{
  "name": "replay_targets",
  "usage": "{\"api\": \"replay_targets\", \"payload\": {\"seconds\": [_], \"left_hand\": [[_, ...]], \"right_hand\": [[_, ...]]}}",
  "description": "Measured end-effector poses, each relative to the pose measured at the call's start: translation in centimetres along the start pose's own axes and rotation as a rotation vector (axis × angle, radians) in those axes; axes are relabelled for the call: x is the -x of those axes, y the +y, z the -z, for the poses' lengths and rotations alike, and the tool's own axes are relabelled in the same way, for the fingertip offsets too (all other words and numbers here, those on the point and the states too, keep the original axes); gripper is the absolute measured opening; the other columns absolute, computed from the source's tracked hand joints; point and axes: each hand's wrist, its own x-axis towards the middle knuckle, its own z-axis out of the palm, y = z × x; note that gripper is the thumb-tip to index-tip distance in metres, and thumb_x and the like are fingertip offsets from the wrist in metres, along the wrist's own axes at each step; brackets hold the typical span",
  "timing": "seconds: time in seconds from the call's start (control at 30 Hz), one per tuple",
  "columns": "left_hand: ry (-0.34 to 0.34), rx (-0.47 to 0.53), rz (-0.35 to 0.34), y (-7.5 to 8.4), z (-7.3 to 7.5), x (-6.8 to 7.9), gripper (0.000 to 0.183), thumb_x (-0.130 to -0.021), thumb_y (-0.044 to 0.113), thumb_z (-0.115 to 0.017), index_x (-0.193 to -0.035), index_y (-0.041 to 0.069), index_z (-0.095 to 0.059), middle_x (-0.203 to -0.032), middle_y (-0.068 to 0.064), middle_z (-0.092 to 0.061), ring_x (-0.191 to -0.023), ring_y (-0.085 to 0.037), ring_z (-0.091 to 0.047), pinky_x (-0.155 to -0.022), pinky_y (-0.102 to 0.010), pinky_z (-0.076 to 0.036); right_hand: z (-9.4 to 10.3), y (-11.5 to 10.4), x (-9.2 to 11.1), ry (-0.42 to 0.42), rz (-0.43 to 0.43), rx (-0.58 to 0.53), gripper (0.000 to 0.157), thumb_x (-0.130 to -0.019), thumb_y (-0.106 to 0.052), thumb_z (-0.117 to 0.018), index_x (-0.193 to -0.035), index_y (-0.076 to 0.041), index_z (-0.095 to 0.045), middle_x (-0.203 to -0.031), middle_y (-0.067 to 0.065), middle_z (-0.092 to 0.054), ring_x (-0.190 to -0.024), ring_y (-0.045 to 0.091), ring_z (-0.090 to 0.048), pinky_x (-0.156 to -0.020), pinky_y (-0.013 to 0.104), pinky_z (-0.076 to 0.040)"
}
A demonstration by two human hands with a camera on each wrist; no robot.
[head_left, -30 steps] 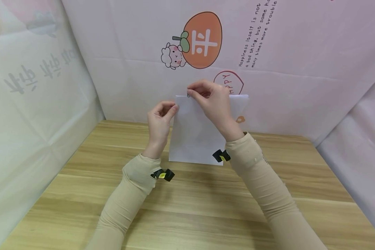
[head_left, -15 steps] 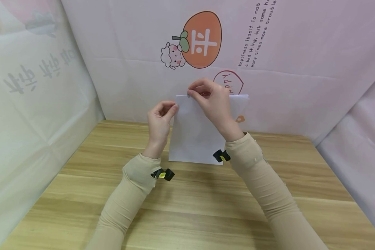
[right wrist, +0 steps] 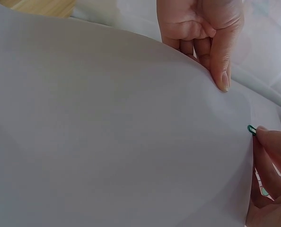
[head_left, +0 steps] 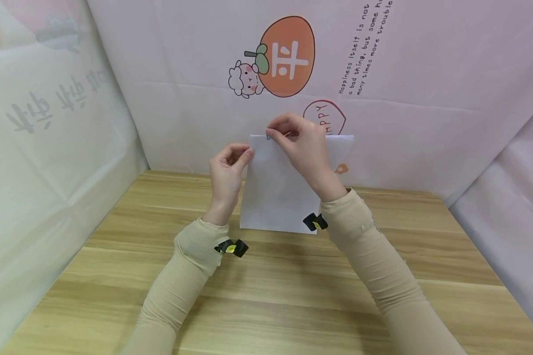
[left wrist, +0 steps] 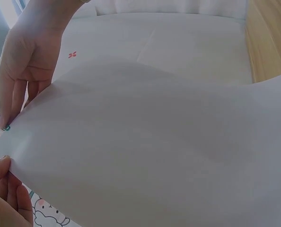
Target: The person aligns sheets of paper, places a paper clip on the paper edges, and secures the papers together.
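White paper (head_left: 275, 192) hangs upright above the table, its lower edge towards me; whether it is one sheet or more I cannot tell. My left hand (head_left: 227, 170) pinches its left edge near the upper corner, thumb on the near face. At the top edge, my right hand (head_left: 304, 145) pinches a small green paper clip (right wrist: 251, 129) between thumb and fingertips. The clip's looped end lies over the paper's edge in the right wrist view, while its other end is hidden by the fingers. Both hands also show at the left of the left wrist view, around the paper's corner.
A wood-grain table (head_left: 257, 296) spreads below the hands. Behind it stands a pale cloth backdrop (head_left: 182, 113) printed with an orange fruit, a sheep and lettering. White cloth walls (head_left: 49, 172) close off both sides. Black wrist cameras (head_left: 237, 248) sit on both sleeves.
Hands and paper stay almost in place. A little more of the clip's loop shows below the right thumb.
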Motion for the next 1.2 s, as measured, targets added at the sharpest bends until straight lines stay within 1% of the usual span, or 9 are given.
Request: {"api": "replay_targets", "payload": {"seconds": [0.23, 0.47, 0.63, 0.87, 1.2], "left_hand": [[0.005, 0.009, 0.015, -0.06, -0.05, -0.05, 0.019, -0.084, 0.006, -0.070, -0.094, -0.009, -0.066, -0.076, 0.006, -0.063, -0.067, -0.007, -0.055, -0.066, -0.018, -0.047], [0.008, 0.008, 0.005, -0.09, -0.10, -0.01, 0.022, -0.084, 0.010, -0.072, -0.093, -0.009, -0.066, -0.075, 0.007, -0.063, -0.066, -0.006, -0.055, -0.065, -0.018, -0.046], [0.006, 0.005, -0.005, -0.15, -0.10, 0.00, 0.023, -0.084, 0.012, -0.072, -0.092, -0.009, -0.066, -0.075, 0.007, -0.063, -0.067, -0.006, -0.055, -0.065, -0.018, -0.046], [0.014, 0.002, 0.015, -0.22, -0.10, 0.02, 0.021, -0.084, 0.008, -0.071, -0.093, -0.010, -0.066, -0.076, 0.008, -0.063, -0.068, -0.006, -0.056, -0.064, -0.018, -0.046], [0.016, 0.003, 0.021, -0.23, -0.10, 0.01, 0.021, -0.084, 0.008, -0.071, -0.093, -0.010, -0.066, -0.076, 0.008, -0.063, -0.069, -0.007, -0.057, -0.065, -0.018, -0.046]], "right_hand": [[0.14, 0.05, 0.01, 0.005, 0.007, -0.004, 0.014, -0.086, -0.020, -0.070, -0.094, -0.009, -0.071, -0.087, 0.003, -0.072, -0.075, 0.008, -0.063, -0.075, 0.023, -0.053], [0.19, 0.16, 0.02, 0.000, 0.019, -0.007, 0.012, -0.087, -0.018, -0.070, -0.093, -0.008, -0.071, -0.086, 0.004, -0.072, -0.075, 0.009, -0.063, -0.074, 0.023, -0.054], [0.24, 0.25, 0.04, -0.006, 0.039, -0.009, 0.011, -0.087, -0.017, -0.069, -0.094, -0.008, -0.071, -0.087, 0.004, -0.072, -0.076, 0.011, -0.064, -0.075, 0.024, -0.054], [0.20, 0.49, 0.06, -0.009, 0.073, -0.015, 0.010, -0.087, -0.015, -0.069, -0.093, -0.008, -0.071, -0.087, 0.004, -0.073, -0.076, 0.011, -0.065, -0.076, 0.024, -0.054], [0.18, 0.77, 0.05, -0.006, 0.113, -0.023, 0.008, -0.086, -0.014, -0.070, -0.092, -0.008, -0.071, -0.086, 0.003, -0.073, -0.075, 0.010, -0.065, -0.076, 0.025, -0.054]]}}
